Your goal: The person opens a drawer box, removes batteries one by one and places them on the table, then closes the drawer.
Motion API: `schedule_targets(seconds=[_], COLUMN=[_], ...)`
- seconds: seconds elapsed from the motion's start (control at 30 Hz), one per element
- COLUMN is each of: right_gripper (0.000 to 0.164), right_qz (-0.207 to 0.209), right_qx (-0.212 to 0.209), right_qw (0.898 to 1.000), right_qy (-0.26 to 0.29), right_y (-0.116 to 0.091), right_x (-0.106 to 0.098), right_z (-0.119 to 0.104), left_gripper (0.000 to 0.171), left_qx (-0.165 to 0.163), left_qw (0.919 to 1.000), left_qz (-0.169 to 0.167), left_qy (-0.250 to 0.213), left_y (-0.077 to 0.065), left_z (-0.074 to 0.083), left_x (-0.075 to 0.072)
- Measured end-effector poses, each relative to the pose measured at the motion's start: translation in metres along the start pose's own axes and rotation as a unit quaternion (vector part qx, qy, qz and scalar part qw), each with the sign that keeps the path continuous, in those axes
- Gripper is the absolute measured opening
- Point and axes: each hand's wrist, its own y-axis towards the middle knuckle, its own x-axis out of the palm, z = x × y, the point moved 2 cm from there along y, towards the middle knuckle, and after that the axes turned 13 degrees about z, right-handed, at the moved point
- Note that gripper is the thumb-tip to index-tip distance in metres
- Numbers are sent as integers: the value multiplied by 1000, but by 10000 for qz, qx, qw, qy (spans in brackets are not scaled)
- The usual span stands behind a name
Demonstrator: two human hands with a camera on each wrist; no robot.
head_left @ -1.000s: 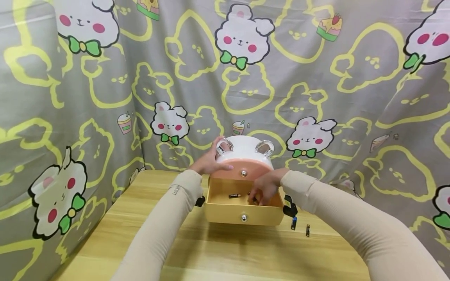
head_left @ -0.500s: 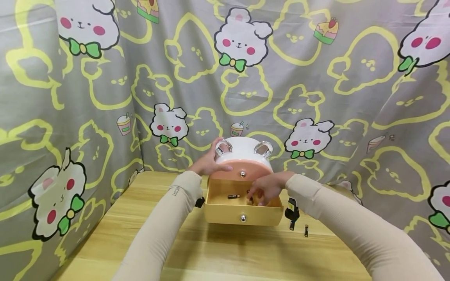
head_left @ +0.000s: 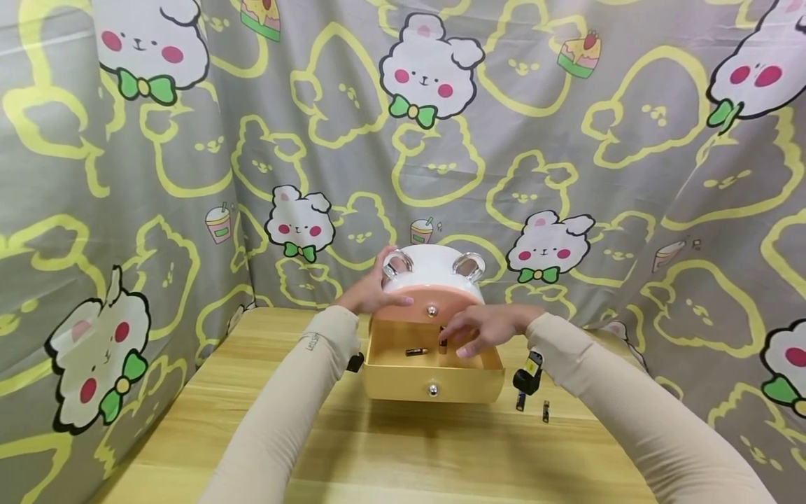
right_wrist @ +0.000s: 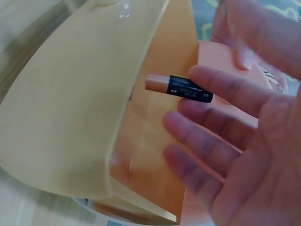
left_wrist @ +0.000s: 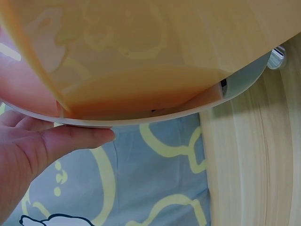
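A small drawer box [head_left: 433, 255] with a white top, clear ear-like loops and a closed pink upper drawer [head_left: 409, 313] stands on the table. Its yellow lower drawer [head_left: 403, 387] is pulled out. My left hand [head_left: 371, 290] holds the box's left side, thumb across the front edge; the left wrist view shows that thumb along the rim. Over the open drawer, my right hand [head_left: 488, 327] has its fingers spread and its thumb apart. Just by its fingertips a black-and-copper AA battery [right_wrist: 178, 88] lies in the drawer. Another battery [head_left: 416, 351] lies there to the left.
Two more batteries lie on the wooden table [head_left: 441, 455], right of the drawer: one dark bluish battery [head_left: 520, 401] and one black-and-copper battery [head_left: 546, 411]. A patterned curtain [head_left: 352, 154] hangs close behind the box and along the left side.
My right hand has risen and drawn back to the right, its fingers parting from the battery, which now lies in the drawer. My left hand stays on the box.
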Motion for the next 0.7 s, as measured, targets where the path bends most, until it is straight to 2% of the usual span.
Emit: schedule_targets(seconds=[0.13, 0.23, 0.37, 0.47, 0.53, 0.6, 0.67, 0.7], right_gripper=[46, 41, 37, 36, 37, 36, 37, 37], right_qz=[291, 673, 1100, 1260, 1364, 1534, 1659, 1720], right_qx=[-246, -460, -828, -950, -949, -852, -621, -453], right_qw=[9943, 9862, 9729, 9579, 9460, 9397, 9397, 9441], right_qy=[999, 1439, 1859, 2399, 2783, 2935, 2924, 2776], right_y=[-2, -4, -5, -5, -4, -3, -1, 0], right_x=[-2, -2, -1, 1, 4, 6, 9, 11], right_z=[2, 3, 5, 8, 11, 14, 17, 18], left_gripper=[115, 115, 115, 115, 115, 115, 115, 115], left_qx=[-51, -56, -22, -22, -37, -45, -41, -26], left_qw=[10000, 10000, 9999, 9999, 9999, 9998, 9998, 9998], left_qz=[-16, -15, -44, -62, -63, -58, -66, -62], left_qy=[11, -40, -118, -147, -140, -159, -195, -200], left_y=[0, 0, -1, -1, -1, 0, 1, 1], left_z=[0, 0, 0, 0, -1, -1, -1, 0], left_x=[0, 0, 1, 1, 1, 1, 1, 1])
